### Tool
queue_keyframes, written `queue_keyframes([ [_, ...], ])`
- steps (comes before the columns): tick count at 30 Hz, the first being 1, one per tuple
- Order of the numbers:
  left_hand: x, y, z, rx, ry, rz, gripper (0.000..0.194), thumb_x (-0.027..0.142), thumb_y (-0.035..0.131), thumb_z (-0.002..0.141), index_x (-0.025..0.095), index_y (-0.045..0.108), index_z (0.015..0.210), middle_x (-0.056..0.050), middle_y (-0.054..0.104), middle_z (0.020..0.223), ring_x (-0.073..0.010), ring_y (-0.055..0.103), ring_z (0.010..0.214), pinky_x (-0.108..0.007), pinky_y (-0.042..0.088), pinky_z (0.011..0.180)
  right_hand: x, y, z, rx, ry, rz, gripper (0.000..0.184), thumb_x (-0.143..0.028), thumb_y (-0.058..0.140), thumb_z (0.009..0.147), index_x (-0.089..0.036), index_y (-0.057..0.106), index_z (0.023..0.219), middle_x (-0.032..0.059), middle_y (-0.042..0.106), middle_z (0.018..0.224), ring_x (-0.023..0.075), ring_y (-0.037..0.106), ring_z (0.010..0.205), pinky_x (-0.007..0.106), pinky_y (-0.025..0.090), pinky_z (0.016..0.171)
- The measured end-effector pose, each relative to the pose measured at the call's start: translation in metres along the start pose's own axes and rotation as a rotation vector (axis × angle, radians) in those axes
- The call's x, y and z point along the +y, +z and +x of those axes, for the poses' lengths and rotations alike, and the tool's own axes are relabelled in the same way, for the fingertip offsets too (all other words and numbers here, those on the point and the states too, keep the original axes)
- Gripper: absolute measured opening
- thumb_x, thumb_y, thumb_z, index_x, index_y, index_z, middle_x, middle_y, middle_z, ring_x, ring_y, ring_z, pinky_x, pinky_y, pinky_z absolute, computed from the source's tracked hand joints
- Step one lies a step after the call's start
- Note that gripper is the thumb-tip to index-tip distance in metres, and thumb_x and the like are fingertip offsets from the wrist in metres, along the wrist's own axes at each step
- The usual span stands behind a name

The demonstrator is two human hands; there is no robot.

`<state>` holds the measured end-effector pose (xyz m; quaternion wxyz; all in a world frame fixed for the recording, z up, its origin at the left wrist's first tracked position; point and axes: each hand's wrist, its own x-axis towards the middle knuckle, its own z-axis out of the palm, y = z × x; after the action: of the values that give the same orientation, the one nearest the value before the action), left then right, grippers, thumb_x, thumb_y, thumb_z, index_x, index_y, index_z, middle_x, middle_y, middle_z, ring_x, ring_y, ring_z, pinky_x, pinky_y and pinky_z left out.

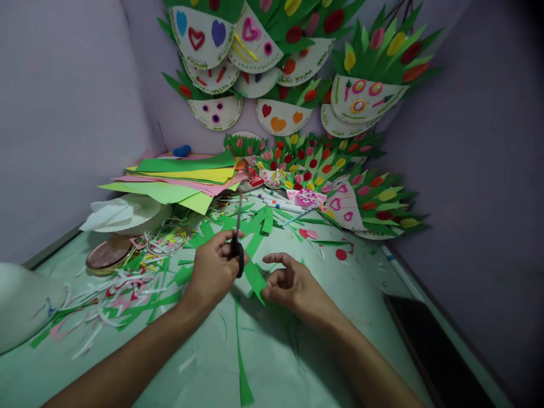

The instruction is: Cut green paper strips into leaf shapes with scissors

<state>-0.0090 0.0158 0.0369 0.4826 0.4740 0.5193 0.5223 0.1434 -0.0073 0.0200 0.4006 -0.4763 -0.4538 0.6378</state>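
Observation:
My left hand [212, 269] is closed around the black handle of a pair of scissors [237, 255], whose blades point away from me. To its right, my right hand [289, 280] is curled, with the thumb and a fingertip at the near end of a green paper strip [255, 281]. The strip slants away to the left, close beside the scissor handle. Below the hands a thin green paper offcut [242, 362] lies on the pale green table [204, 368]. More green strips [259, 221] are scattered beyond the scissors.
Coloured paper sheets [178, 173] are stacked at the back left, above paper scraps [131, 289] and a round lid [109, 254]. Markers [276, 203] and decorated paper-plate crafts [344, 204] lie at the back. More crafts [204, 37] hang above. A dark phone-like slab [429, 345] lies right.

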Motion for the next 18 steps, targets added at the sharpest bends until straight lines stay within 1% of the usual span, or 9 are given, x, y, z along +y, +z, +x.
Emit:
queue_keyframes([
  [2, 0.002, -0.003, 0.004, 0.026, -0.029, -0.036, 0.043, 0.015, 0.066, 0.051, 0.011, 0.056, 0.093, 0.003, 0.059, 0.054, -0.0093, 0.052, 0.047, -0.017, 0.039, 0.044, -0.004, -0.010, 0.001, 0.064, -0.055, 0.020, 0.050, -0.014, 0.071, 0.052, -0.018, 0.048, 0.096, -0.0064, 0.060, 0.055, 0.0083, 0.050, 0.047, 0.020, 0.037, 0.047],
  [3, 0.003, -0.003, 0.004, 0.018, -0.044, -0.042, 0.044, 0.014, 0.066, 0.050, 0.011, 0.055, 0.092, 0.004, 0.059, 0.054, -0.0093, 0.052, 0.047, -0.017, 0.039, 0.044, -0.006, -0.014, 0.002, 0.131, -0.099, 0.045, 0.051, -0.016, 0.072, 0.053, -0.018, 0.048, 0.097, -0.0056, 0.061, 0.056, 0.0089, 0.051, 0.049, 0.020, 0.039, 0.048],
  [6, 0.001, 0.000, 0.002, -0.068, -0.099, -0.036, 0.041, 0.012, 0.065, 0.050, 0.012, 0.055, 0.089, 0.004, 0.057, 0.050, -0.0092, 0.051, 0.044, -0.018, 0.038, 0.043, -0.011, -0.024, 0.003, 0.371, -0.217, 0.180, 0.055, -0.021, 0.077, 0.052, -0.018, 0.048, 0.099, -0.0073, 0.060, 0.056, 0.0100, 0.053, 0.049, 0.024, 0.046, 0.051],
  [8, -0.001, 0.003, -0.002, -0.102, -0.126, -0.052, 0.038, 0.013, 0.064, 0.051, 0.012, 0.055, 0.088, 0.005, 0.056, 0.049, -0.0092, 0.051, 0.044, -0.018, 0.038, 0.043, -0.010, -0.022, 0.004, 0.442, -0.264, 0.301, 0.056, -0.022, 0.078, 0.052, -0.020, 0.048, 0.099, -0.0106, 0.055, 0.052, 0.0099, 0.054, 0.049, 0.025, 0.049, 0.053],
  [10, -0.004, 0.006, -0.006, -0.095, -0.139, -0.090, 0.038, 0.014, 0.065, 0.052, 0.013, 0.053, 0.088, 0.005, 0.056, 0.052, -0.0096, 0.052, 0.046, -0.018, 0.039, 0.044, -0.006, -0.014, 0.004, 0.376, -0.272, 0.361, 0.054, -0.022, 0.078, 0.053, -0.021, 0.047, 0.098, -0.0106, 0.055, 0.053, 0.0104, 0.056, 0.052, 0.025, 0.050, 0.055],
  [12, -0.006, 0.008, -0.009, -0.078, -0.144, -0.129, 0.041, 0.015, 0.065, 0.053, 0.014, 0.052, 0.091, 0.005, 0.057, 0.054, -0.0098, 0.054, 0.048, -0.019, 0.041, 0.046, 0.000, -0.003, 0.003, 0.262, -0.228, 0.346, 0.053, -0.022, 0.077, 0.054, -0.021, 0.046, 0.097, -0.0068, 0.061, 0.060, 0.0121, 0.060, 0.056, 0.025, 0.050, 0.056],
  [13, -0.007, 0.009, -0.010, -0.076, -0.151, -0.139, 0.042, 0.015, 0.065, 0.053, 0.014, 0.051, 0.092, 0.005, 0.057, 0.055, -0.0099, 0.054, 0.048, -0.019, 0.042, 0.046, 0.004, 0.002, 0.003, 0.233, -0.200, 0.330, 0.054, -0.022, 0.077, 0.053, -0.021, 0.046, 0.097, -0.0051, 0.063, 0.063, 0.0130, 0.061, 0.057, 0.025, 0.049, 0.056],
  [16, -0.008, 0.011, -0.013, -0.092, -0.171, -0.139, 0.043, 0.016, 0.066, 0.052, 0.014, 0.050, 0.092, 0.005, 0.057, 0.055, -0.0095, 0.053, 0.048, -0.019, 0.042, 0.046, 0.011, 0.013, 0.001, 0.273, -0.166, 0.308, 0.056, -0.022, 0.077, 0.051, -0.020, 0.045, 0.097, -0.0045, 0.063, 0.060, 0.0132, 0.060, 0.054, 0.024, 0.048, 0.054],
  [18, -0.008, 0.011, -0.013, -0.114, -0.168, -0.120, 0.044, 0.018, 0.067, 0.053, 0.014, 0.050, 0.093, 0.005, 0.057, 0.056, -0.0094, 0.053, 0.048, -0.019, 0.041, 0.046, 0.011, 0.014, 0.000, 0.292, -0.180, 0.289, 0.053, -0.022, 0.076, 0.053, -0.020, 0.045, 0.096, -0.0059, 0.062, 0.057, 0.0118, 0.058, 0.051, 0.023, 0.047, 0.053],
])
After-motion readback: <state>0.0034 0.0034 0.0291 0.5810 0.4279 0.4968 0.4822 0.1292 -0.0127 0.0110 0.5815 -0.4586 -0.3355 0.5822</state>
